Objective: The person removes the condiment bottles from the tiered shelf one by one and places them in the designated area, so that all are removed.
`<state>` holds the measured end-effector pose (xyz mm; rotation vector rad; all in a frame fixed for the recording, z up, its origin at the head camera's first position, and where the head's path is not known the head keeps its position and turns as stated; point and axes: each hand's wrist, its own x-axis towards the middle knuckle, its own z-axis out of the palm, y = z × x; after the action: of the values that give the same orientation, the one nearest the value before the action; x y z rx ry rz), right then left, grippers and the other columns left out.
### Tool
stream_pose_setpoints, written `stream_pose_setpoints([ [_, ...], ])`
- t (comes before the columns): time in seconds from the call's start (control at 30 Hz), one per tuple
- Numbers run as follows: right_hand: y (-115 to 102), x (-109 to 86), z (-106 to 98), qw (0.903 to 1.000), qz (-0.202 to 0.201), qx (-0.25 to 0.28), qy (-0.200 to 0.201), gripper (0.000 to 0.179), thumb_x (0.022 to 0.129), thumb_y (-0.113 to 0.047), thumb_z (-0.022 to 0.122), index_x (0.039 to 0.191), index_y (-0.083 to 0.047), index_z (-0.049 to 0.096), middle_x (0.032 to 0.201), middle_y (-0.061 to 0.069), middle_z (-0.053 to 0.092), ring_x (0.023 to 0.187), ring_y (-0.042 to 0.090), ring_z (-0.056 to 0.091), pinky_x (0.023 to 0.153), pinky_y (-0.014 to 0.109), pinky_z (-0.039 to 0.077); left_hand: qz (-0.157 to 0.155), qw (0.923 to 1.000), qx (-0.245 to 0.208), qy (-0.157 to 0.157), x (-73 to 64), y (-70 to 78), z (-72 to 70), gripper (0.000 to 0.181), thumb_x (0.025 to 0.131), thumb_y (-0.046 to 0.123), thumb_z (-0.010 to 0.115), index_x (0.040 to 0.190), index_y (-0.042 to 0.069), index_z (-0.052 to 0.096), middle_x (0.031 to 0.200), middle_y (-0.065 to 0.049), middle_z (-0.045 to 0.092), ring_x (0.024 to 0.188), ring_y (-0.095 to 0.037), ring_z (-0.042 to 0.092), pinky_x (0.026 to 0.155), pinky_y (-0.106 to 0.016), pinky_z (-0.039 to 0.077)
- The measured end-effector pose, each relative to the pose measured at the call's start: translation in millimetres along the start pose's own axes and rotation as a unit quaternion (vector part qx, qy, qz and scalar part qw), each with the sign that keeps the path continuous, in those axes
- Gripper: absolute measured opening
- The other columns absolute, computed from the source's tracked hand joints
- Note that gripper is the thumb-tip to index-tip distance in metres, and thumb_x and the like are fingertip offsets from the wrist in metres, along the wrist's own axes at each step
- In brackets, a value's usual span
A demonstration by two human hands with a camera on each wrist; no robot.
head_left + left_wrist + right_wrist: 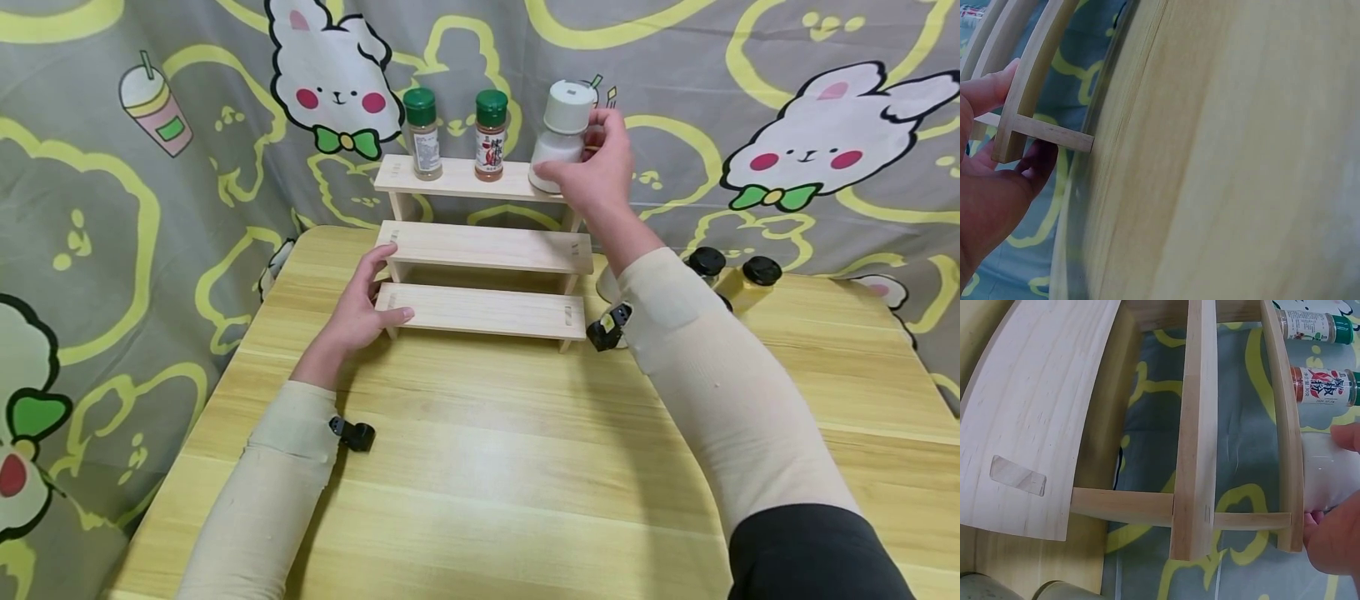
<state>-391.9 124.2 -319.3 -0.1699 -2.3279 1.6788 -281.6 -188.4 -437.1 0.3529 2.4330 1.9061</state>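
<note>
A three-step wooden rack (pixel 487 246) stands at the back of the table. On its top step, at the right end, is a white-capped shaker jar (pixel 567 112) with white contents, and my right hand (pixel 600 171) grips it from the right. Left of it on the same step stand two green-capped spice bottles, one with red contents (pixel 491 137) and one with pale brown contents (pixel 424 137). My left hand (pixel 360 304) holds the rack's left end, thumb on the lowest step. In the left wrist view, its fingers wrap the end of a wooden step (pixel 1025 94).
Black-capped bottles (pixel 753 279) stand on the table (pixel 480 467) to the right, partly behind my right forearm. A pale round container (pixel 607 286) is mostly hidden beside the rack. A patterned curtain (pixel 675 50) hangs close behind.
</note>
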Motion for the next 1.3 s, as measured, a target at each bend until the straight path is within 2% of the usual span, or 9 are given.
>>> stream_pose_setpoints([
  [0.43,1.0,-9.7,-3.1,0.9998,-0.017,-0.005,0.000,0.072,0.069,-0.014,0.092,0.126,-0.021,0.049,0.123,0.002,0.053,0.107,0.018,0.052,0.093,0.031,0.045,-0.005,1.0000,0.008,0.000,-0.4,4.2,0.9,0.088,0.081,-0.017,0.071,0.154,0.012,0.030,0.159,-0.016,0.025,0.133,-0.044,0.037,0.107,-0.053,0.033],
  [0.63,-0.5,-14.9,-5.1,1.0000,-0.004,0.006,-0.003,0.071,0.069,-0.012,0.093,0.124,-0.022,0.050,0.123,0.002,0.054,0.109,0.019,0.051,0.094,0.033,0.046,-0.009,0.9999,0.013,0.000,0.1,4.0,1.0,0.088,0.082,-0.017,0.071,0.154,0.012,0.030,0.159,-0.018,0.024,0.134,-0.044,0.036,0.107,-0.053,0.032],
  [0.9,-2.7,-22.5,-7.7,0.9996,0.001,0.025,-0.009,0.072,0.066,-0.007,0.093,0.123,-0.021,0.051,0.121,0.002,0.054,0.109,0.019,0.052,0.093,0.032,0.045,0.005,1.0000,0.006,0.006,11.6,-26.2,-3.3,0.093,0.080,-0.016,0.073,0.155,0.021,0.031,0.159,-0.013,0.025,0.131,-0.043,0.040,0.106,-0.054,0.034],
  [1.1,-0.7,-29.1,-10.3,0.9998,-0.008,0.019,-0.009,0.072,0.065,-0.008,0.094,0.123,-0.020,0.051,0.120,0.002,0.053,0.108,0.018,0.052,0.092,0.031,0.045,0.015,0.9998,0.008,0.006,11.6,-29.3,-3.1,0.094,0.081,-0.015,0.074,0.155,0.025,0.031,0.158,-0.011,0.028,0.129,-0.041,0.043,0.104,-0.053,0.035],
  [1.3,1.6,-36.6,-14.5,0.9998,-0.012,0.009,-0.009,0.073,0.065,-0.011,0.094,0.125,-0.020,0.052,0.121,0.002,0.054,0.107,0.018,0.051,0.092,0.030,0.044,0.010,0.9999,0.002,0.004,11.0,-28.9,-2.4,0.094,0.081,-0.015,0.073,0.155,0.025,0.031,0.157,-0.011,0.029,0.127,-0.039,0.043,0.103,-0.052,0.036],
])
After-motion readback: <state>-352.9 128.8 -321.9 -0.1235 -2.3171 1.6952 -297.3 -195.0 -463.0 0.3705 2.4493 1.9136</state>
